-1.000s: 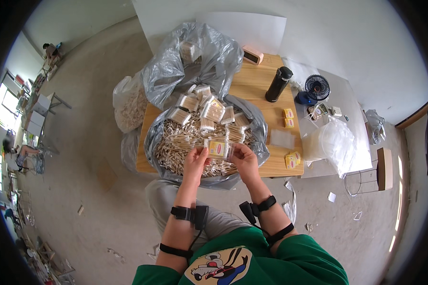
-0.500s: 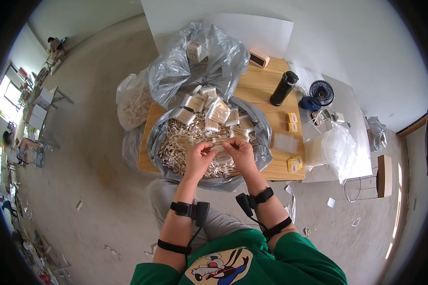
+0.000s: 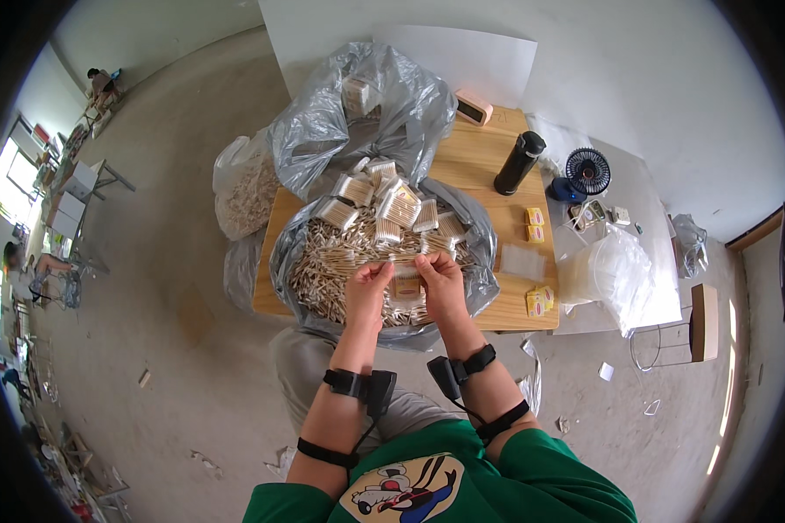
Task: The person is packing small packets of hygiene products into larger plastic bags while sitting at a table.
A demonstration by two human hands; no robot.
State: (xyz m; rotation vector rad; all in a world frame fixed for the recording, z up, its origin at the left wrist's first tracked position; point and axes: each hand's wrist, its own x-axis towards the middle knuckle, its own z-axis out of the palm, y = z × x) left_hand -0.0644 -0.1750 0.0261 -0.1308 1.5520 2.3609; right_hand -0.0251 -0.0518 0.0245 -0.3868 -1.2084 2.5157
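Between my two hands hangs a small clear packet of cotton swabs (image 3: 406, 289) with a yellow label. My left hand (image 3: 368, 295) pinches its upper left corner, and my right hand (image 3: 443, 284) pinches the upper right one. Below them, an opened grey plastic bag (image 3: 484, 301) is full of loose cotton swabs (image 3: 316, 272). Several filled packets of swabs (image 3: 399, 206) lie heaped on the far side of the loose ones.
Behind sits another grey bag (image 3: 310, 131) with packets inside. On the wooden table (image 3: 471, 157) are a black flask (image 3: 520, 163), yellow label stacks (image 3: 535, 225) and clear empty sachets (image 3: 523, 261). A small fan (image 3: 589, 171) and a plastic bag (image 3: 615, 270) occupy the white side table.
My left hand has turned more upright, and the packet's yellow label now shows between my hands. My right hand has shifted slightly, its fingers still pinched.
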